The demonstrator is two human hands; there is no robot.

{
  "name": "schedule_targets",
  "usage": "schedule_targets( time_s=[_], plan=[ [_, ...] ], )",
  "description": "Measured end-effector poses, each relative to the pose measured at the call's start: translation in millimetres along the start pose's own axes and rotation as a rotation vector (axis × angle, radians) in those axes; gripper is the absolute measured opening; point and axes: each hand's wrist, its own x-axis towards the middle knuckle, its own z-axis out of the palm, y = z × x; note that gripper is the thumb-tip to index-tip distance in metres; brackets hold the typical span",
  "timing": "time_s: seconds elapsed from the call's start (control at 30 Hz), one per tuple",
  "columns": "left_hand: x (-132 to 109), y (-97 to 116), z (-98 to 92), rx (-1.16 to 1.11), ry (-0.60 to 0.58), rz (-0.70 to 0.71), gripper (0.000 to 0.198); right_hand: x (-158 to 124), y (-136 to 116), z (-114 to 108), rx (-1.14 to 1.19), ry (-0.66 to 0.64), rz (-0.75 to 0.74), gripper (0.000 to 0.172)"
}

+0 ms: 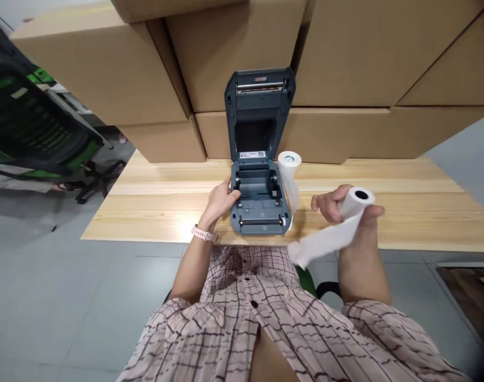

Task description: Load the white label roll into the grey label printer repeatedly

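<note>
A dark grey label printer (261, 216) sits on the wooden table with its lid (261, 111) raised. Its roll compartment holds no roll. My left hand (221, 200) grips the printer's left side, thumb over the inner edge. Out to the right above the table, my right hand (331, 206) is closed around a white paper roll (351, 202), whose loose strip (325, 245) hangs toward the table's front edge. Another white label roll (288, 162) stands just right of the printer, its strip trailing down along the printer's side.
Stacked cardboard boxes (242, 48) line the back of the table (162, 209). A black and green office chair (31, 116) stands on the floor at left. My lap is close to the table's front edge. A dark mat or board (472, 297) lies at lower right.
</note>
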Motion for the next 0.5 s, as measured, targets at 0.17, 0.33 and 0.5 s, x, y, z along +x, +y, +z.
schedule_targets(
  time_s=[0.17, 0.33, 0.5],
  plan=[
    [0, -4, 2.7, -0.030, 0.020, -0.002, 0.064, 63, -47, 59, -0.525, -0.407, -0.029, 0.052],
    [-2, -2, 3.2, -0.009, 0.025, -0.033, 0.066, 91, -25, 105, -1.072, -0.412, -0.014, 0.048],
    [-3, -1, 3.4, -0.003, 0.033, -0.042, 0.069, 74, -6, 108, -1.136, -0.381, -0.062, 0.064]
  ],
)
